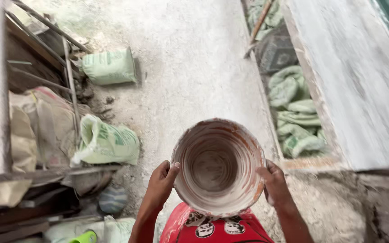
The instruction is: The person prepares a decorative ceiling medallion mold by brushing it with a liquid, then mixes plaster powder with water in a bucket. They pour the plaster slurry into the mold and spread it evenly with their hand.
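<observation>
Bucket (218, 167), plaster-smeared inside, gripped by both hands.

A round bucket (218, 166), its orange plastic showing through a thick smear of whitish plaster, is held upright at waist height above a dusty concrete floor. Its mouth faces the camera, the inside empty but streaked in swirling rings, with bare orange patches along the rim.

The floor (194, 67) is pale, dusty concrete in soft daylight. Green sacks (109, 67) lie on it at the left, by brown paper bags (19, 135) and metal poles (2, 85). A grey wall (361, 81) runs along the right, with more green sacks (293, 112) beside it.
</observation>
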